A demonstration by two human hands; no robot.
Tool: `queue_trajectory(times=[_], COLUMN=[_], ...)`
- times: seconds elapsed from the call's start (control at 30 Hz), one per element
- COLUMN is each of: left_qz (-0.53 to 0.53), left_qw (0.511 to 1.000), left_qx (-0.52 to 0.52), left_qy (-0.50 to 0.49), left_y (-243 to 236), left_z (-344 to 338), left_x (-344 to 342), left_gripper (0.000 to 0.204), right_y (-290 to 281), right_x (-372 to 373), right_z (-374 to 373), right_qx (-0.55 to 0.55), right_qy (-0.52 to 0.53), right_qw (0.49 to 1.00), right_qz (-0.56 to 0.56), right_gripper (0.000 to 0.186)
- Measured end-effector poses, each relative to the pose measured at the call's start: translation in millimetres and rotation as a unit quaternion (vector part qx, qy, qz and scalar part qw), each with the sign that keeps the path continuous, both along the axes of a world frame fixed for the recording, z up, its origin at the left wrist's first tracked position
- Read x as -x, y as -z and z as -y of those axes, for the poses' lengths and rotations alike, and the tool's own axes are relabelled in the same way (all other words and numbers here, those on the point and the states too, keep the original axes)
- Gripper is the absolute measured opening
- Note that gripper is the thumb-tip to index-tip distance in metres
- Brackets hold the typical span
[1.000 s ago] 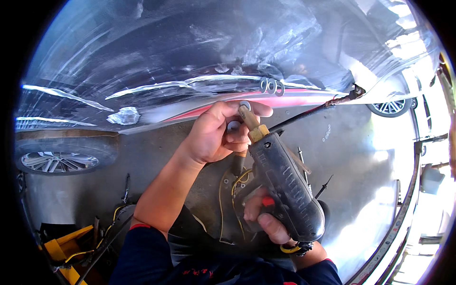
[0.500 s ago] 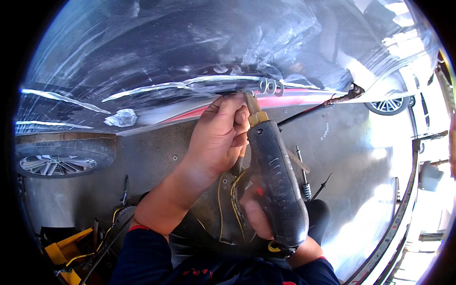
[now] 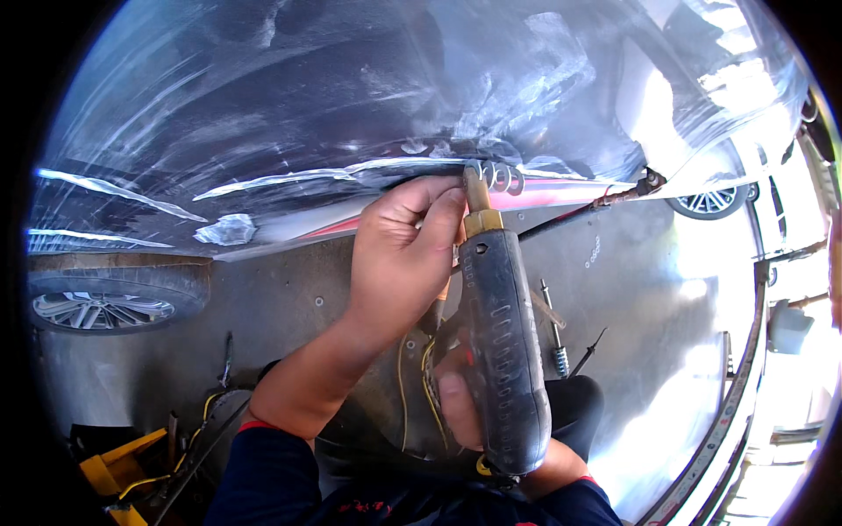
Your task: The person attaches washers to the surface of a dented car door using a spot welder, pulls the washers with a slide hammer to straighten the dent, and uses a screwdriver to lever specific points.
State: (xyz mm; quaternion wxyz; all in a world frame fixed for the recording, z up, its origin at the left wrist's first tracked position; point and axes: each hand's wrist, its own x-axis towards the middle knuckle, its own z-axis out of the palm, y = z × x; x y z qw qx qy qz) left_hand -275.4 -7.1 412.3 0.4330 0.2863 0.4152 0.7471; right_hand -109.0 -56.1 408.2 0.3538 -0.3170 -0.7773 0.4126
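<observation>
I have the right hand [image 3: 460, 408] wrapped around the black gun-shaped tool [image 3: 509, 351], its brass-coloured tip [image 3: 477, 191] up by the scuffed car panel [image 3: 351, 96]. The left hand [image 3: 403, 241] bends its fingers beside that tip; I cannot tell whether they pinch anything. Metal rings [image 3: 504, 181] stand in a row just beside the tip; farther left, I see a car wheel [image 3: 105, 309].

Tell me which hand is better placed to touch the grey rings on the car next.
Left, likely: the left hand is at the tip of the tool, close to the rings; the right hand grips the tool farther back.
</observation>
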Motion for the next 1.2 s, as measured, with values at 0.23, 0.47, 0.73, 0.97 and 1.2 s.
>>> queue_trajectory(times=[0.23, 0.47, 0.73, 0.97, 1.2], left_qz=[-0.123, -0.098, -0.091, 0.074, 0.282], left_qw=[0.991, 0.994, 0.995, 0.996, 0.950], left_qx=[-0.032, -0.018, -0.010, 0.049, 0.121], left_qy=[-0.051, -0.034, -0.036, -0.011, 0.065], left_y=[1.3, 3.2, 5.1, 19.9, 69.3], left_z=[-2.4, -1.4, 3.1, 17.6, 25.6], left_x=[2.8, 4.6, 0.4, 2.5, 6.7], left_gripper=[0.018, 0.017, 0.014, 0.018, 0.017], right_y=[4.7, -0.4, 1.6, 0.0, 15.4], right_x=[2.9, -1.5, -6.0, -8.9, -13.8], right_z=[-0.9, -3.9, -13.8, -17.3, -12.0], right_qx=[-0.003, -0.008, -0.068, -0.103, -0.067], right_qy=[-0.007, -0.016, -0.029, -0.042, -0.026], right_qw=[1.000, 0.999, 0.997, 0.993, 0.997], right_qz=[-0.013, 0.045, 0.036, 0.050, 0.015], right_gripper=[0.031, 0.030, 0.030, 0.034, 0.037])
